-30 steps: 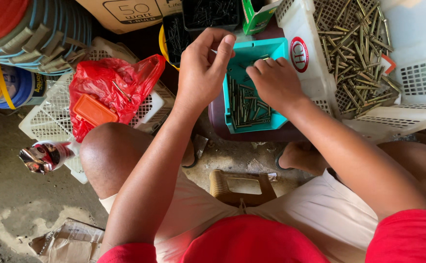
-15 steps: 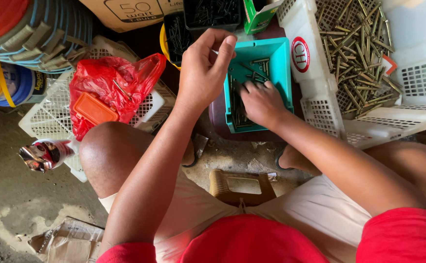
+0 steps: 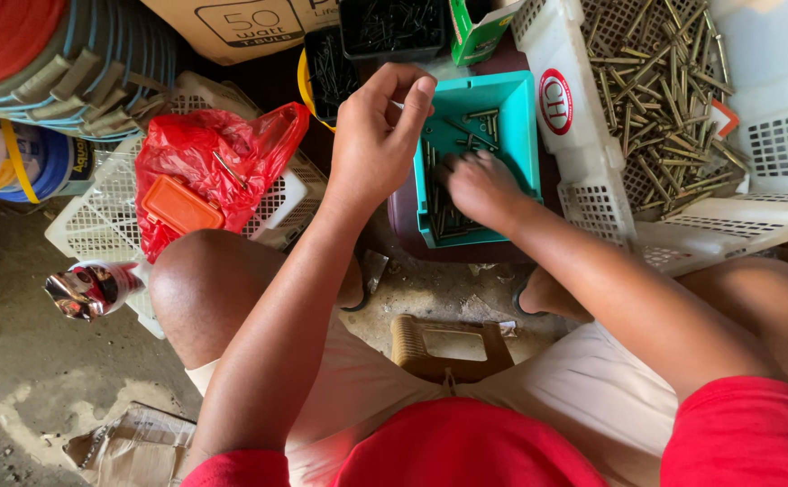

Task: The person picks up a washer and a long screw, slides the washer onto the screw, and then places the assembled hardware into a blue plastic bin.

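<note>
A teal plastic tray point(image 3: 525, 117) holds several brass-coloured screws point(image 3: 477, 119) and rests on a dark maroon surface in front of my knees. My right hand point(image 3: 482, 188) is down inside the tray, fingers curled onto the screws and blurred. My left hand point(image 3: 371, 144) hovers over the tray's left rim, with thumb and fingertips pinched on what look like thin screws. Right of the tray, a white perforated basket point(image 3: 583, 153) holds a large heap of longer brass screws point(image 3: 664, 81).
A red plastic bag point(image 3: 205, 153) and an orange box point(image 3: 178, 206) lie in a white basket point(image 3: 78, 225) at left. Black trays of dark screws point(image 3: 389, 22), a green carton point(image 3: 480, 27) and a cardboard box point(image 3: 232, 27) stand behind. A wooden stool point(image 3: 448, 347) sits under me.
My right hand moved from the tray's upper right down and left into the screws. My left hand stayed raised, almost unmoved.
</note>
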